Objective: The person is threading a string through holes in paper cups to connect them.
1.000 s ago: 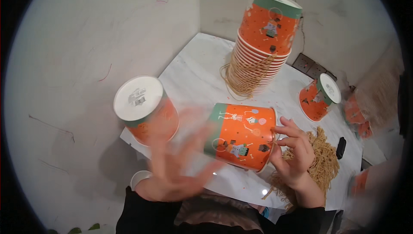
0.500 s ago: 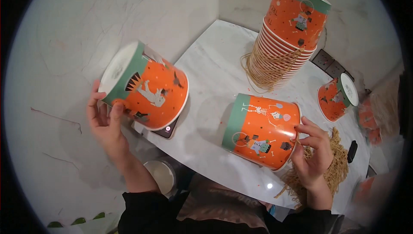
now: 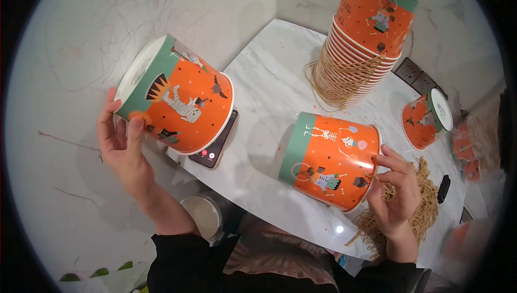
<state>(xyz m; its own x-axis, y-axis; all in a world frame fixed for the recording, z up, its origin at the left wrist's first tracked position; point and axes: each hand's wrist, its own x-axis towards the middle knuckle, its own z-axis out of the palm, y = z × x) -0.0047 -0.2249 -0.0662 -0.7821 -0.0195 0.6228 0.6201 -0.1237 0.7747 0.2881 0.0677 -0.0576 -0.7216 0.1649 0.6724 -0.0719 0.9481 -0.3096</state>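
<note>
My left hand (image 3: 126, 158) is closed on the base end of an orange paper bucket (image 3: 188, 107) with a green band and a mummy print. It is raised and tilted over the table's left edge, its white base toward the upper left. With the fingertips of my right hand (image 3: 397, 193) I pinch the rim of a second paper bucket (image 3: 328, 161), printed with a skeleton. That one lies on its side, its rim toward my right hand. A thin strand seems to show at these fingertips. Under my right hand spreads a pile of tan twine (image 3: 427, 207).
A tall stack of nested buckets (image 3: 358, 58) stands upside down at the back, loops of twine (image 3: 336, 85) around it. Another bucket (image 3: 423, 124) sits at right, near a black socket strip (image 3: 419, 79) and small black object (image 3: 444, 189). A phone (image 3: 216, 150) lies at the table's left edge above a white-topped container (image 3: 203, 216).
My left hand and its bucket have shifted slightly left and up, uncovering more of the phone. My right hand keeps its pinch on the other bucket's rim.
</note>
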